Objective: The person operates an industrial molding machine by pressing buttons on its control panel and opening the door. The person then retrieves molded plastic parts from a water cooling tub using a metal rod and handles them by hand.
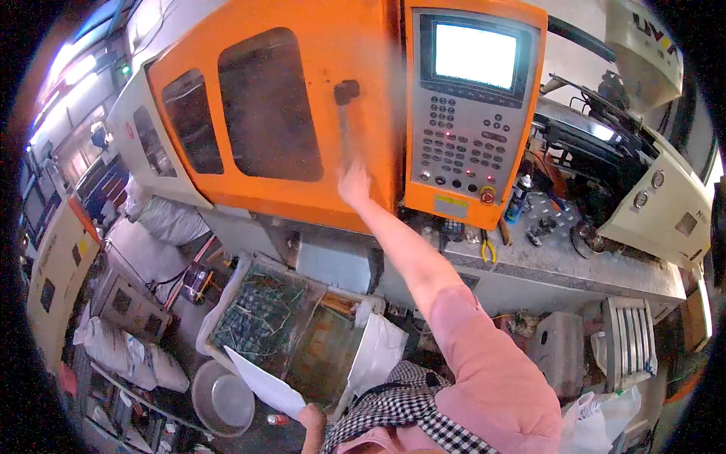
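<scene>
My right hand [354, 184] reaches up to the orange machine door [370, 45], its fingers closed around the lower part of the vertical door handle [345, 132]. The handle looks slightly blurred. Low in the view, my left hand [311, 418] is closed at the corner of a flat white sheet [265, 384], which slants over the edge of a large tub [215, 321]. Dark green netting-like pieces and thin strands lie in the tub's left part; a brownish board is at its right. Another white piece [378, 348] leans at the tub's right side.
A control panel [461, 113] with a lit screen is right of the door. On the metal ledge lie yellow-handled pliers [488, 248], a spray can [518, 198] and a small bowl [586, 239]. A round basin [222, 397] stands on the floor at left, near sacks [132, 356].
</scene>
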A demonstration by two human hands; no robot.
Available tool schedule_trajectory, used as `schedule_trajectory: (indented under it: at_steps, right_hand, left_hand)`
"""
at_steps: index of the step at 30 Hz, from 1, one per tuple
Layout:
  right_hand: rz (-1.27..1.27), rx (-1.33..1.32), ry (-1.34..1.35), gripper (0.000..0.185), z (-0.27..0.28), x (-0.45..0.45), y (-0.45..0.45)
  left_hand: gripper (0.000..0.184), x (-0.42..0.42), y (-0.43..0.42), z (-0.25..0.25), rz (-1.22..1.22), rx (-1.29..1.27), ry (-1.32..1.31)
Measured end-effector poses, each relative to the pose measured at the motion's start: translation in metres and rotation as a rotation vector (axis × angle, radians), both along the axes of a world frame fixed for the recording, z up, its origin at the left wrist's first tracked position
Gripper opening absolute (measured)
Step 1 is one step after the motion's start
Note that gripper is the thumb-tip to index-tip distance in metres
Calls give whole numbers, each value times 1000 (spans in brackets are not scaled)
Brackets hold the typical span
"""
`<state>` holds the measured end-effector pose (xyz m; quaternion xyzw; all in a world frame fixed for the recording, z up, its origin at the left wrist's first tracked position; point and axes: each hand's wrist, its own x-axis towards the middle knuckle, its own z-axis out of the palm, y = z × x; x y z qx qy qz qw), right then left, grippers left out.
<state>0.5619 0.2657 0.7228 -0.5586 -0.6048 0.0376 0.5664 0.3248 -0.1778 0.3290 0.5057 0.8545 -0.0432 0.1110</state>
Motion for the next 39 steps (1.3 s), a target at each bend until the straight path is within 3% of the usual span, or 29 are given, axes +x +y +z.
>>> schedule_trajectory:
  at_steps: [3,5,9,13,17,20,26,29,39]
  right_hand:
    - [89,-235,119,41,-4,0,15]
    - [-10,-34,56,33,-11,-2,15]
    - [27,-74,12,33,-17,2,17]
    - [-22,69,3,29,-23,-2,21]
    - [-32,62,10,22,-19,-1,16]
    - [-8,70,42,22,-18,0,14]
    - [-31,137,46,21,-26,-2,24]
    - [-54,154,15,24,-27,-1,23]
    - [-9,149,32,25,-25,-4,21]
  left_hand:
    - [15,2,1,1,15,63,-25]
    - [16,1,-3,9,59,87,-6]
    - [17,-2,2,28,189,111,38]
    - [17,-9,2,55,208,77,33]
    - [18,-11,1,47,218,122,113]
    - [18,-10,1,41,152,142,43]
    - [23,-12,0,-1,244,191,98]
    - [23,5,4,55,252,96,48]
    - [18,-15,2,15,208,200,80]
